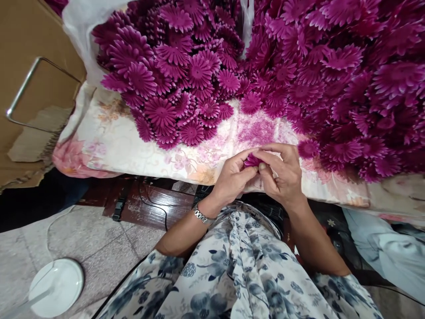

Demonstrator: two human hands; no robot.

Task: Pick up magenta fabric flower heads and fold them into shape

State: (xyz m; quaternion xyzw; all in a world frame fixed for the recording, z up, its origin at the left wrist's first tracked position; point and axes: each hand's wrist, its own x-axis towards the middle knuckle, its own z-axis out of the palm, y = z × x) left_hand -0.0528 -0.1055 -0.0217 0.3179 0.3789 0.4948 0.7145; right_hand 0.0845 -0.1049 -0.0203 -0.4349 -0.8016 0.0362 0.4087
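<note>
Both my hands meet at the near edge of a table covered with a flowered cloth (126, 146). My left hand (232, 177), with a metal watch at the wrist, and my right hand (282, 170) pinch one small magenta fabric flower (251, 160) between their fingertips. Most of that flower is hidden by my fingers. A large heap of the same magenta flowers (332, 79) fills the table's right and far side. A second heap (172, 75) lies at the middle left, spilling from a clear plastic bag (79, 26).
Magenta dust (259, 130) marks the cloth just beyond my hands. A cardboard sheet (29, 35) with a metal rod frame (23, 88) lies at the left. A white round base (56, 285) stands on the floor at the lower left. Pale fabric (388, 248) shows at the right.
</note>
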